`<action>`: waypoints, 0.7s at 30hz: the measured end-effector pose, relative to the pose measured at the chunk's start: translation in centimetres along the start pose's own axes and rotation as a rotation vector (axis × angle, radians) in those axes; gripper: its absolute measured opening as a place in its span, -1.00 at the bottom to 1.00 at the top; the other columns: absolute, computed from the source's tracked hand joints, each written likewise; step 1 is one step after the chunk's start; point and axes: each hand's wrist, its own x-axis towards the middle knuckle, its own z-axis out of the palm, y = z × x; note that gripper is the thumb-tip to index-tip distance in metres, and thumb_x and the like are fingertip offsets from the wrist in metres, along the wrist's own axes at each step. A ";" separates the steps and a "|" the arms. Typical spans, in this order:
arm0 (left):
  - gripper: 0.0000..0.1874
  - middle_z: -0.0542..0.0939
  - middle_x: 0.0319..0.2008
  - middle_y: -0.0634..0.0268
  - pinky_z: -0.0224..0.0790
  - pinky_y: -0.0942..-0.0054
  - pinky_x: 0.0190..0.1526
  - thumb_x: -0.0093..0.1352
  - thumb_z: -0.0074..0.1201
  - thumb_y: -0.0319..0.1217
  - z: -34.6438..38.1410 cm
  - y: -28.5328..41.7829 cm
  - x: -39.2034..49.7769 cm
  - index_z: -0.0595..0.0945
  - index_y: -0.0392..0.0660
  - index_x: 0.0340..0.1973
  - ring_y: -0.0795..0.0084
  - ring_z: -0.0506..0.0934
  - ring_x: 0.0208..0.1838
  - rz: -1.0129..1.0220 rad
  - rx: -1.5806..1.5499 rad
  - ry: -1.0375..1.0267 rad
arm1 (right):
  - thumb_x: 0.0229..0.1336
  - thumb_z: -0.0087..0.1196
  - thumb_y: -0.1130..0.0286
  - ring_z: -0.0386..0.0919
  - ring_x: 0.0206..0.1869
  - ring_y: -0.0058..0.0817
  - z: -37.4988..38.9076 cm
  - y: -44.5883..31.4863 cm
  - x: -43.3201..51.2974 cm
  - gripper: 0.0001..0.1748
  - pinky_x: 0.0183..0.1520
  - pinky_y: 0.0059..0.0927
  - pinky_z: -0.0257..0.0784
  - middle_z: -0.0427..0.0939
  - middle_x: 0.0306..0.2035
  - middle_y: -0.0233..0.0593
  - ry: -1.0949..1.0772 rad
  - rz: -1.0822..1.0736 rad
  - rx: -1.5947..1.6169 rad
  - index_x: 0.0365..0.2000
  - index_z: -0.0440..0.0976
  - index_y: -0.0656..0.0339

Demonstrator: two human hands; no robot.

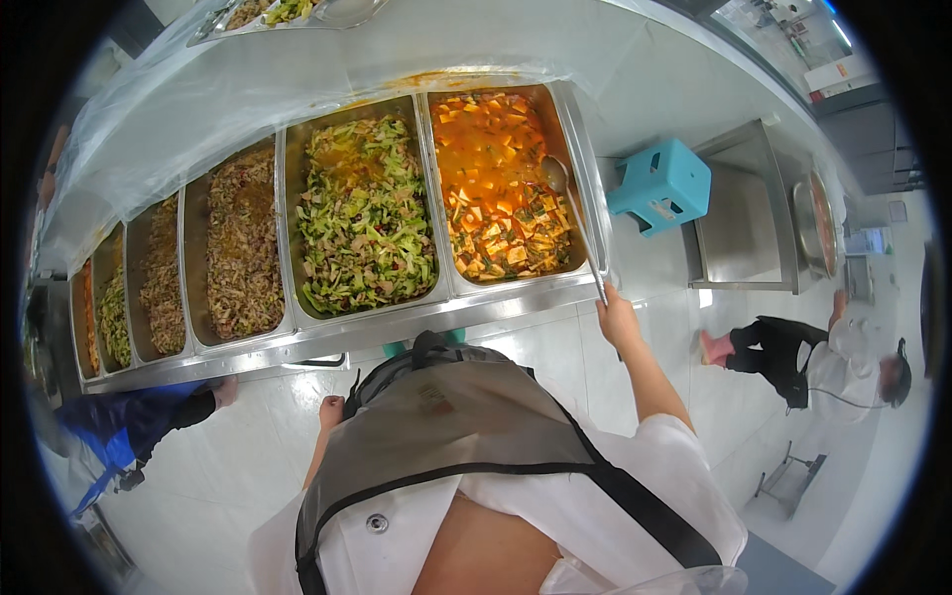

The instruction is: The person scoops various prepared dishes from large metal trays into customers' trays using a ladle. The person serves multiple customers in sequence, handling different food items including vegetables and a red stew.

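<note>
My right hand (pixel 617 316) grips the handle of a long metal ladle (pixel 584 223). The ladle's bowl rests in the right side of a steel pan of tofu in red-orange sauce (pixel 498 178). To the left of that pan, a steel pan holds chopped green vegetables with meat (pixel 364 216). Further left, a pan of minced meat (pixel 245 245) and several narrower-looking food pans sit in the same steel counter (pixel 372 323). My left hand (pixel 332 410) hangs beside my grey apron (pixel 446 409), fingers curled, with nothing seen in it.
A turquoise plastic stool (pixel 666 186) stands right of the counter, near a steel stand (pixel 744 216) and a large metal bowl (pixel 818 223). One person (pixel 796 357) is at the right, another (pixel 149 424) at the counter's left. Clear plastic sheeting (pixel 149 149) edges the pans' far side.
</note>
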 end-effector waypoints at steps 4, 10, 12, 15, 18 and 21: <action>-0.74 0.54 -0.49 0.12 0.31 0.39 -0.33 0.11 0.07 -0.26 1.5 -3.0 1.7 0.53 -0.21 -0.44 0.26 0.50 -0.38 0.015 -0.018 -0.020 | 0.03 -0.12 0.40 0.40 -0.60 -0.23 0.2 -0.7 -4.0 -0.58 -0.56 -0.30 0.30 0.42 -0.55 -0.02 -0.080 0.106 0.183 -0.06 0.18 0.27; -0.75 0.54 -0.52 0.14 0.31 0.41 -0.37 0.12 0.06 -0.28 1.8 0.5 1.8 0.53 -0.22 -0.44 0.27 0.50 -0.42 0.145 0.049 -0.021 | 0.09 -0.18 0.45 0.08 -0.78 -0.72 2.9 -4.8 -5.4 -0.60 -0.78 -0.65 0.03 0.17 -0.71 -0.43 -0.416 0.399 1.032 -0.03 0.12 0.23; -0.78 0.52 -0.58 0.16 0.30 0.45 -0.44 0.15 0.01 -0.32 0.3 3.6 0.8 0.50 -0.23 -0.41 0.35 0.49 -0.50 0.156 0.062 -0.046 | 0.09 -0.18 0.45 0.07 -0.78 -0.72 3.4 -5.5 -5.2 -0.62 -0.77 -0.65 0.02 0.18 -0.70 -0.43 -0.449 0.369 1.056 -0.04 0.13 0.24; -0.79 0.50 -0.62 0.17 0.28 0.49 -0.53 0.17 -0.02 -0.34 -1.6 7.9 -1.1 0.45 -0.24 -0.40 0.44 0.46 -0.59 0.076 -0.110 -0.076 | 0.10 -0.20 0.44 0.03 -0.77 -0.74 3.7 -5.3 -4.9 -0.62 -0.76 -0.68 -0.02 0.14 -0.70 -0.45 -0.552 0.413 1.253 -0.03 0.12 0.19; -0.79 0.50 -0.63 0.18 0.27 0.48 -0.56 0.17 -0.02 -0.34 -2.5 9.8 -2.1 0.45 -0.24 -0.41 0.44 0.44 -0.62 -0.038 -0.178 -0.105 | 0.09 -0.18 0.45 0.04 -0.77 -0.73 4.2 -5.3 -4.6 -0.66 -0.76 -0.67 -0.03 0.14 -0.71 -0.45 -0.612 0.380 1.318 -0.08 0.14 0.21; -0.78 0.51 -0.62 0.19 0.29 0.47 -0.55 0.16 -0.01 -0.32 -2.2 8.7 -1.6 0.46 -0.23 -0.41 0.43 0.46 -0.62 0.034 -0.002 -0.093 | 0.09 -0.17 0.46 0.05 -0.77 -0.72 5.3 -5.8 -3.9 -0.71 -0.76 -0.67 -0.03 0.15 -0.72 -0.45 -0.633 0.356 1.339 -0.13 0.17 0.22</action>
